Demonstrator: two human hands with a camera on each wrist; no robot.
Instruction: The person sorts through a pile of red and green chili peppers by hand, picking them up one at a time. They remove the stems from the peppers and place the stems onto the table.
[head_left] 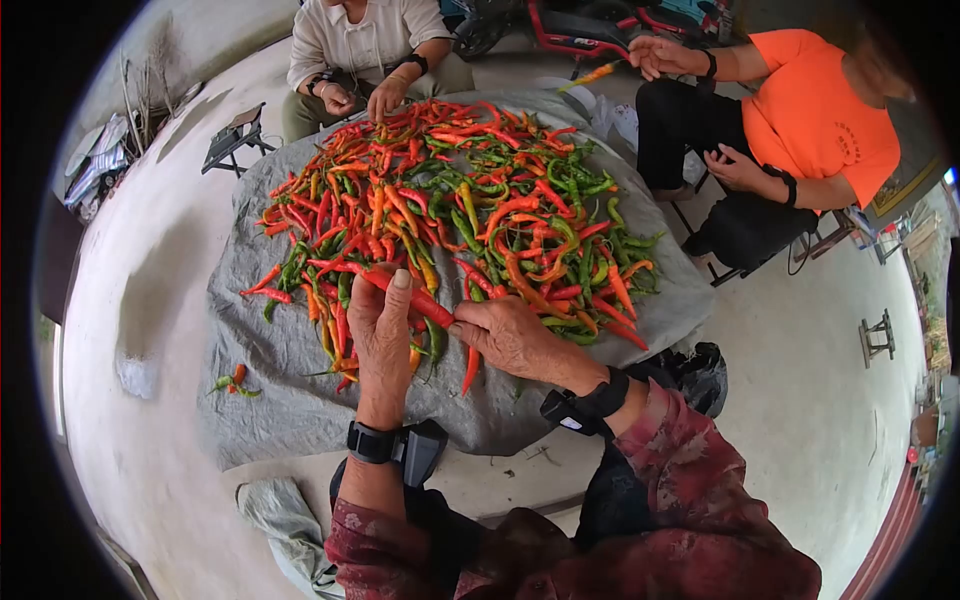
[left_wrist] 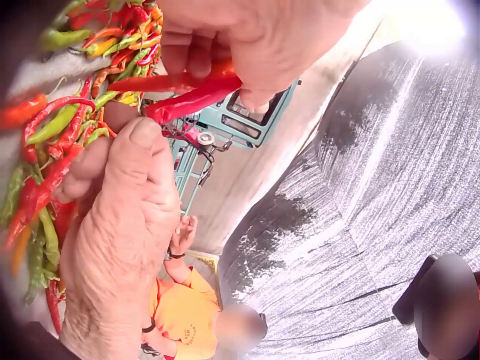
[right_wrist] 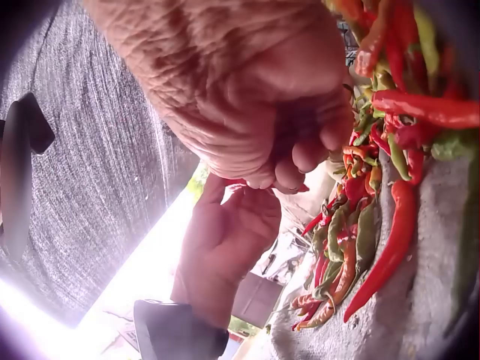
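Observation:
My left hand (head_left: 380,335) holds a large red chili pepper (head_left: 432,308) over the near edge of a pile of peppers (head_left: 400,200), its thumb pointing up. Thumb and fingertips of my right hand (head_left: 515,340) pinch the lower right end of that pepper. In the left wrist view, a second, orange-red pepper (left_wrist: 169,82) runs beside it under the left fingers. Seen from the right wrist, the right fingers curl inward and mostly hide the pepper. Red, orange and green peppers are mixed in the pile, which lies on a grey cloth (head_left: 270,350).
Across the pile, a person in a pale shirt (head_left: 370,40) has both hands by the peppers. On the right, a seated person in orange (head_left: 820,110) holds up an orange-yellow pepper (head_left: 592,75). A few stray peppers (head_left: 236,381) lie at left. Small stools (head_left: 876,338) stand around.

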